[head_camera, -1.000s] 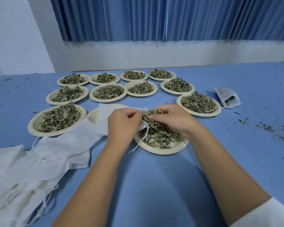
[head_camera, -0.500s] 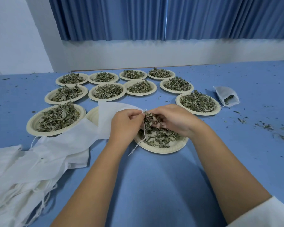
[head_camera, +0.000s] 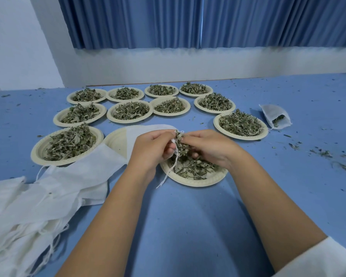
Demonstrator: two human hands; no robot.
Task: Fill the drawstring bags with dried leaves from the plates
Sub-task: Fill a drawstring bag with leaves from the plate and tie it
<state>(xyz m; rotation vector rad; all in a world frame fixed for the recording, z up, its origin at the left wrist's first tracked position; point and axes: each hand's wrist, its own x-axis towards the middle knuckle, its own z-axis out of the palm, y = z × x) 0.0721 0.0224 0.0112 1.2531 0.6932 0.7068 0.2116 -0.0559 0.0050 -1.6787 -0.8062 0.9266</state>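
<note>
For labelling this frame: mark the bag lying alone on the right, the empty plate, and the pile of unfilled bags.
lone bag (head_camera: 273, 111): head view, white fabric above the leaves inside.
empty plate (head_camera: 116, 141): head view, bare floor left of the cloth.
pile of unfilled bags (head_camera: 38, 202): head view, top layer of cloth.

Even soft light, faint shadows under forearms; wide-angle bowing at edges; slight softness throughout.
</note>
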